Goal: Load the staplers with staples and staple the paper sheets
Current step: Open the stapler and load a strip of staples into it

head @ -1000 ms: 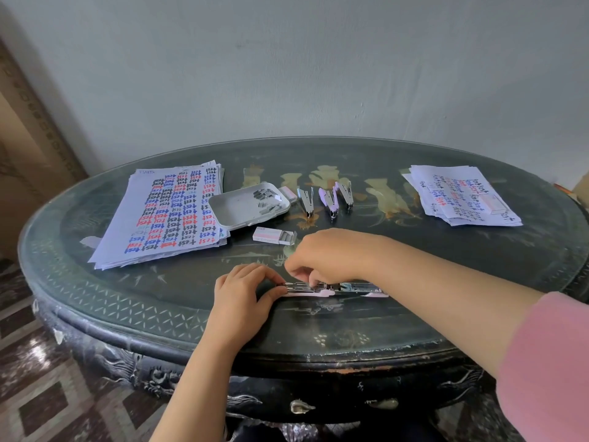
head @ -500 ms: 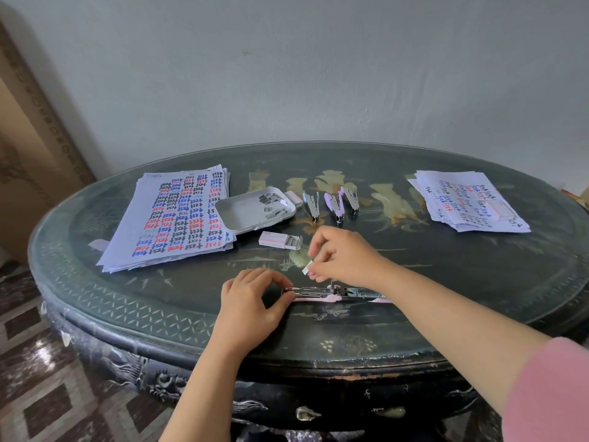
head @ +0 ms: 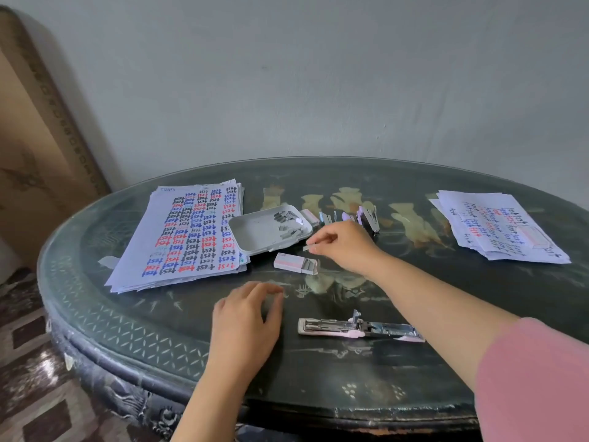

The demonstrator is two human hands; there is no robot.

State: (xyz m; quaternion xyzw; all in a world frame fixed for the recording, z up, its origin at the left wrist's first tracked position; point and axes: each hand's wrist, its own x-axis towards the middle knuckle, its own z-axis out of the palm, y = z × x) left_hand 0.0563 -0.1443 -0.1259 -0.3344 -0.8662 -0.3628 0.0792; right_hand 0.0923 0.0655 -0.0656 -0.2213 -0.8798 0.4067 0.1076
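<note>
Right hand (head: 344, 247) pinches a short strip of staples (head: 306, 247) between thumb and fingertips, held just above the table (head: 478, 314), between the tray and the open staple box. Left hand (head: 247, 317) rests palm down, fingers loosely curled, gripping nothing.

Left to right: paper stack (head: 188, 237) with coloured writing at 10 o'clock from the left hand. White tray (head: 255, 234) holding loose staple strips, overlapping the stack's right edge. Staple box (head: 294, 262) at 8 o'clock from the right hand, just beside it. Opened stapler (head: 357, 327) lies flat at 3 o'clock from the left hand, apart from it, untouched. More staplers (head: 366, 216) stand at 12 o'clock from the right hand. Second paper stack (head: 497, 228) at far right.
</note>
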